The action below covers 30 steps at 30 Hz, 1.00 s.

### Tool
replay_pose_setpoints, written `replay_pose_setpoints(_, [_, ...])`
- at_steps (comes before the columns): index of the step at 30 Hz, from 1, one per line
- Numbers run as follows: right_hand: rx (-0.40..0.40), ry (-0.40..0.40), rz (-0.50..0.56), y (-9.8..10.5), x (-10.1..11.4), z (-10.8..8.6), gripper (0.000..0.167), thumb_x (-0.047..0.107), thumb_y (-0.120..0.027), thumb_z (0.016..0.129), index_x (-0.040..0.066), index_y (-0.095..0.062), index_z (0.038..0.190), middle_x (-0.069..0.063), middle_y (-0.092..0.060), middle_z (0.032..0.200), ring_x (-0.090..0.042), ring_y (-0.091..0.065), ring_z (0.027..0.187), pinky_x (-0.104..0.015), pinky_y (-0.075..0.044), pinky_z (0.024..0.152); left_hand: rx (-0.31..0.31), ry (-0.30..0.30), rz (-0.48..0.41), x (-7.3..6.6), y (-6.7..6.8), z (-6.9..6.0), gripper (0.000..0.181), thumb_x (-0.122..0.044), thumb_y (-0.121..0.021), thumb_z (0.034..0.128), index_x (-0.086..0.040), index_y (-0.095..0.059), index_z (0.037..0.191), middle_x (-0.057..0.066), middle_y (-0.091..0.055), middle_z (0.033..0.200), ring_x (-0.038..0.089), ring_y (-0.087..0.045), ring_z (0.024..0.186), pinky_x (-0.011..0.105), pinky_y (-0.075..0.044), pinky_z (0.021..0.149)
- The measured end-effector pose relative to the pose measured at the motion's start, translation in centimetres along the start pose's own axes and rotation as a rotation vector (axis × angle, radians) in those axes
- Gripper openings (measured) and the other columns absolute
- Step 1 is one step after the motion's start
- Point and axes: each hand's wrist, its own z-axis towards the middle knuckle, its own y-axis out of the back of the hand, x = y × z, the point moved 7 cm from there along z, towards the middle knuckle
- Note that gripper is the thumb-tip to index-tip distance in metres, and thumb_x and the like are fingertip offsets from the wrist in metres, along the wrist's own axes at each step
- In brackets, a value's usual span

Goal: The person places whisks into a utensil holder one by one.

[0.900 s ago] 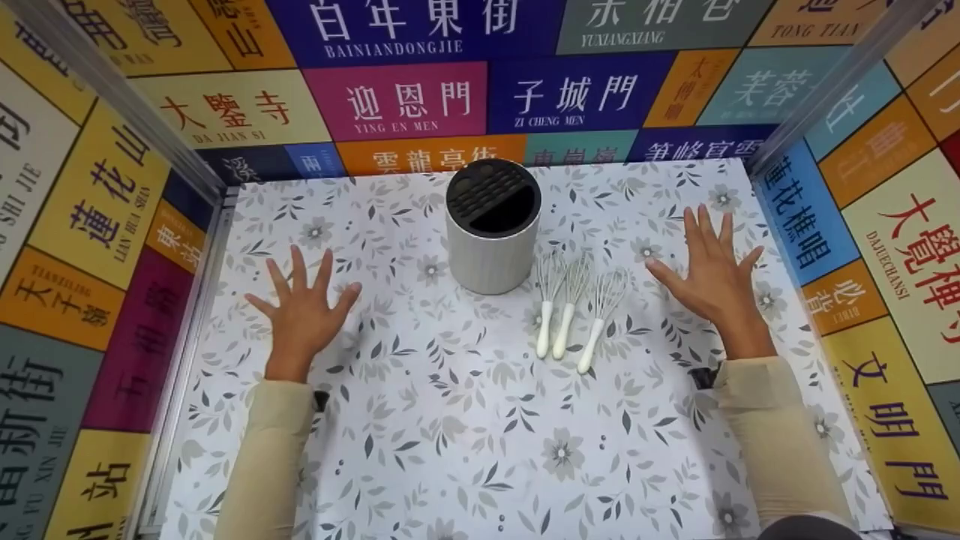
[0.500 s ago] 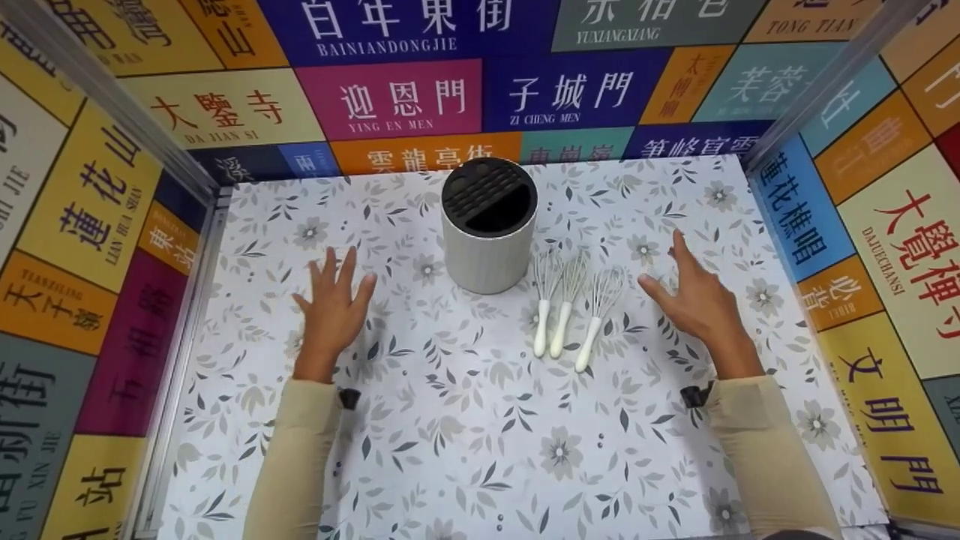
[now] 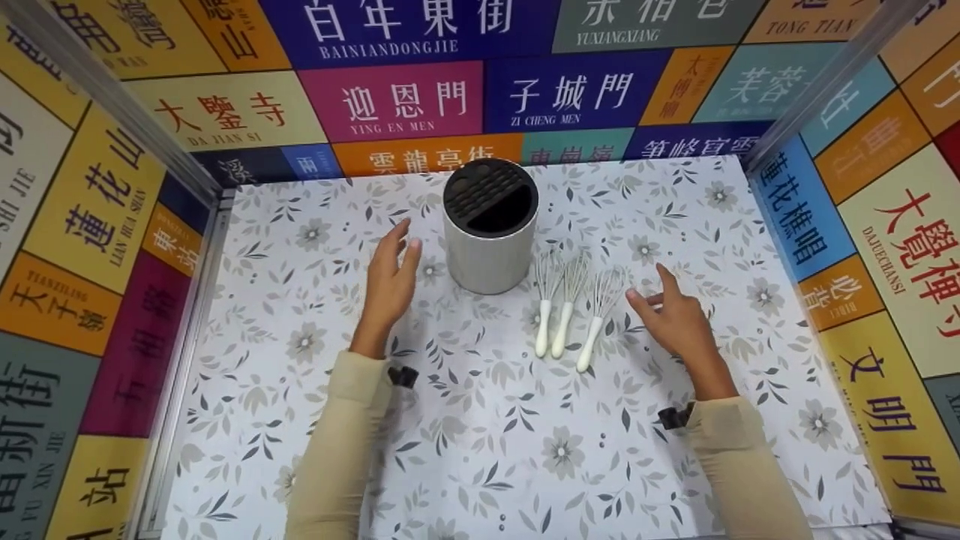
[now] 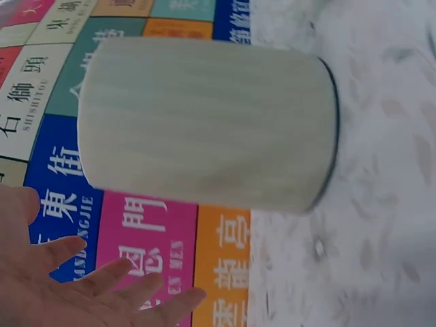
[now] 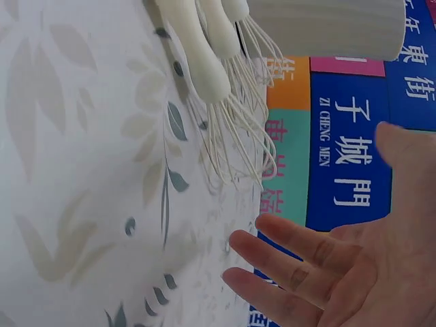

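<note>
A round utensil holder point(image 3: 491, 259) with a slotted black top stands upright toward the back of the table; its pale side fills much of the left wrist view. To its front right lie three wire whisks with pale handles: a left whisk point(image 3: 543, 330), a middle whisk point(image 3: 561, 330) and a right whisk point(image 3: 590, 341). My left hand point(image 3: 388, 289) hovers left of the holder, fingers extended, apart from it. Just right of the whisks is my right hand point(image 3: 675, 319), fingers relaxed and touching nothing. In the right wrist view the right whisk point(image 5: 204, 75) appears close by.
The table point(image 3: 465, 450) wears a white cover with grey leaves and flowers. Panels with colourful lettering point(image 3: 390, 97) rise behind it and along both sides. A dark wrist strap piece point(image 3: 403, 375) sits at the left sleeve, another strap piece point(image 3: 675, 416) at the right.
My left hand has moved right, toward the holder, its spread fingers drawing together. The right hand has come left and nearer the whisks, fingers less spread. Holder and whisks stay put.
</note>
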Motion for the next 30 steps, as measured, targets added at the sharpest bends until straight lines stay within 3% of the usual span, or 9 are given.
replay_pose_setpoints(4, [-0.002, -0.031, 0.038, -0.9, -0.3, -0.4, 0.091, 0.067, -0.047, 0.098, 0.006, -0.024, 0.161, -0.025, -0.069, 0.12, -0.042, -0.069, 0.097, -0.058, -0.05, 0.086, 0.007, -0.031, -0.069, -1.6, -1.8, 1.3, 0.051, -0.036, -0.05, 0.1072, -0.013, -0.047, 0.153, 0.011, -0.05, 0.152, 0.025, -0.047, 0.141, 0.038, -0.038, 0.117])
replay_pose_setpoints(7, [0.022, -0.05, 0.082, -1.8, -0.4, -0.7, 0.089, 0.064, -0.051, 0.098, 0.004, -0.028, 0.16, -0.025, -0.069, 0.117, -0.036, -0.071, 0.086, -0.05, -0.054, 0.078, 0.015, -0.039, -0.085, -2.4, -3.1, 2.3, 0.049, -0.035, -0.052, 0.107, -0.016, -0.05, 0.152, 0.011, -0.051, 0.15, 0.022, -0.046, 0.142, 0.035, -0.036, 0.118])
replay_pose_setpoints(10, [0.06, -0.091, 0.16, -2.8, -0.5, -0.9, 0.089, 0.062, -0.055, 0.097, 0.004, -0.028, 0.159, -0.024, -0.068, 0.117, -0.034, -0.073, 0.08, -0.04, -0.058, 0.068, 0.014, -0.024, -0.112, -2.5, -4.2, 3.2, 0.047, -0.036, -0.051, 0.1072, -0.017, -0.052, 0.15, 0.011, -0.051, 0.149, 0.021, -0.045, 0.142, 0.034, -0.035, 0.119])
replay_pose_setpoints(13, [0.092, -0.136, 0.237, -3.8, -0.5, -1.1, 0.089, 0.059, -0.059, 0.097, 0.005, -0.027, 0.159, -0.024, -0.067, 0.118, -0.036, -0.074, 0.086, -0.035, -0.06, 0.064, 0.015, 0.002, -0.144, -2.3, -4.9, 3.8, 0.047, -0.037, -0.05, 0.1075, -0.019, -0.051, 0.151, 0.01, -0.049, 0.151, 0.019, -0.043, 0.143, 0.034, -0.034, 0.12])
replay_pose_setpoints(17, [0.126, -0.189, 0.3, -5.1, -0.2, -1.2, 0.088, 0.053, -0.063, 0.097, 0.005, -0.025, 0.16, -0.023, -0.067, 0.12, -0.035, -0.074, 0.093, -0.036, -0.061, 0.067, 0.017, -0.004, -0.127, -2.3, -5.4, 4.2, 0.047, -0.036, -0.049, 0.108, -0.02, -0.05, 0.152, 0.007, -0.048, 0.153, 0.018, -0.043, 0.143, 0.035, -0.035, 0.119])
replay_pose_setpoints(23, [0.177, -0.254, 0.347, -7.0, 0.1, -1.2, 0.091, 0.049, -0.069, 0.094, 0.003, -0.024, 0.158, -0.024, -0.066, 0.122, -0.03, -0.074, 0.088, -0.038, -0.062, 0.07, 0.009, -0.013, -0.091, -2.4, -5.6, 4.3, 0.045, -0.032, -0.05, 0.1078, -0.021, -0.051, 0.152, 0.005, -0.049, 0.154, 0.018, -0.046, 0.14, 0.036, -0.037, 0.116])
replay_pose_setpoints(30, [0.193, -0.294, 0.409, -8.7, 0.4, -1.1, 0.077, 0.034, -0.076, 0.092, 0.004, -0.035, 0.15, -0.022, -0.066, 0.117, -0.024, -0.074, 0.079, -0.037, -0.061, 0.066, -0.026, -0.005, -0.096, -2.3, -5.7, 4.3, 0.043, -0.03, -0.053, 0.106, -0.022, -0.055, 0.148, 0.007, -0.056, 0.144, 0.022, -0.053, 0.117, 0.043, -0.042, 0.108])
